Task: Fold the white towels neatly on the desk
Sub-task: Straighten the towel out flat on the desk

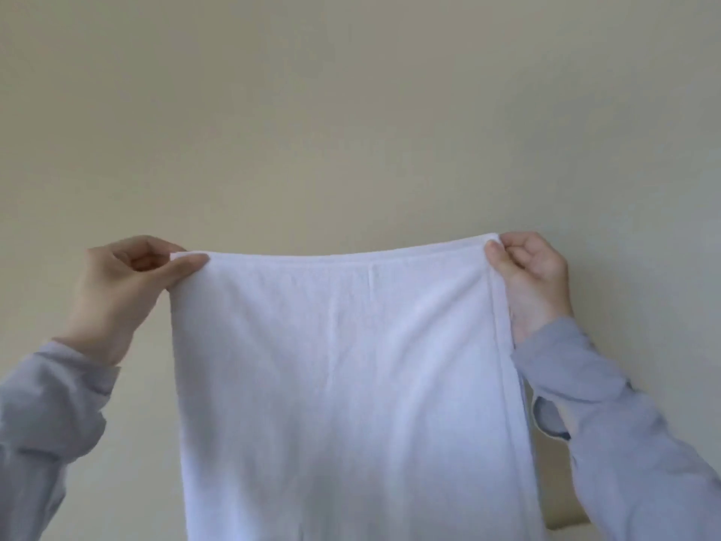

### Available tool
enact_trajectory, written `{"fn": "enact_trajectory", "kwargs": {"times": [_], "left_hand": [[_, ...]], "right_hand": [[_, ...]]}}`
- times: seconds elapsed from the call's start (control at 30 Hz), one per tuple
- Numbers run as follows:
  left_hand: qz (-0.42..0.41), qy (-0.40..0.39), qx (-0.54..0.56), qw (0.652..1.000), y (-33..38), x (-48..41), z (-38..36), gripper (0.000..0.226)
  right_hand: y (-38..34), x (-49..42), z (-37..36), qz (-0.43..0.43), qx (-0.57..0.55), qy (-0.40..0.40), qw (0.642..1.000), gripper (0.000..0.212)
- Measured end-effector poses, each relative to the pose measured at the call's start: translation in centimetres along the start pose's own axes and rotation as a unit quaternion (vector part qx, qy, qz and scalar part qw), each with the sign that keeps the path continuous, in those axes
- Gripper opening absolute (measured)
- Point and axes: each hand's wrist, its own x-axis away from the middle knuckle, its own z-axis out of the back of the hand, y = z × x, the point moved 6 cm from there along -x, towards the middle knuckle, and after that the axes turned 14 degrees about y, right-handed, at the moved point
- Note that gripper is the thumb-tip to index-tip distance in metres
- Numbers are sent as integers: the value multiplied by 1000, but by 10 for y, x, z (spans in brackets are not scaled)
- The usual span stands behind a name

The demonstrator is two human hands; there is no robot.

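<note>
Grey sleeves, beige wall behind, white towel hanging from left hand and right hand, grips pinching top corners.

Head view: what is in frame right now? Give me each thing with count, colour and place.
white terry-cloth towel: one, white, held up spread in mid-frame, hanging past the bottom edge.
plain painted wall: one, beige, fills the background.
pale tan patch: one, lower right between towel and sleeve; too little shows to identify.
grey-blue fabric sleeves: two, at the lower left and lower right.
left hand: one, pinches the towel's top left corner.
right hand: one, pinches the towel's top right corner.
</note>
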Motion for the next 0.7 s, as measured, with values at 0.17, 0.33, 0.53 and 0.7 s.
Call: {"fn": "enact_trajectory", "kwargs": {"times": [0.17, 0.33, 0.53, 0.7], "left_hand": [[20, 5, 33, 999, 6, 17, -6, 14], [14, -11, 39, 999, 29, 47, -36, 18], [23, -40, 34, 998, 60, 93, -83, 29], [49, -59, 44, 996, 78, 138, -112, 39]], "right_hand": [[-8, -10, 17, 11, 19, -14, 1000, 18], [-6, -24, 58, -11, 39, 3, 999, 15], [-5, -62, 110, -54, 84, 9, 995, 8], [-12, -104, 124, -59, 137, -17, 989, 4]]}}
